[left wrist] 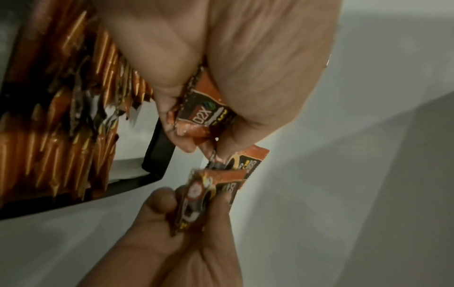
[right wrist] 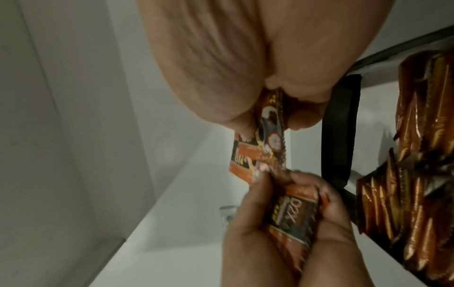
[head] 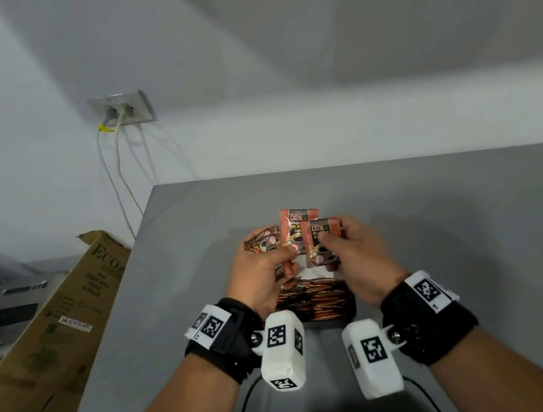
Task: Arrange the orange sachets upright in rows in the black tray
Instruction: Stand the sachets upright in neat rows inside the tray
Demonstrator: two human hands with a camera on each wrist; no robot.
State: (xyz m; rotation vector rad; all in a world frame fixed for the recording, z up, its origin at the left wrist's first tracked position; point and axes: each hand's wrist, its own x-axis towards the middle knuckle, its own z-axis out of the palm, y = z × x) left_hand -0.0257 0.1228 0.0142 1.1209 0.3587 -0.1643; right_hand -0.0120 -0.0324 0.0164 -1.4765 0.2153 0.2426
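The black tray [head: 351, 306] looks mostly filled; the left hand [head: 258, 276] and the right hand [head: 356, 257] each pinch loose orange sachets [head: 320, 244].

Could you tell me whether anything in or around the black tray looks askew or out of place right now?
In the black tray, some sachets in the middle of the rows lean and splay instead of standing straight like their neighbours. The far end of the tray is unfilled. The left hand and right hand each hold loose sachets above it. No damage shows.
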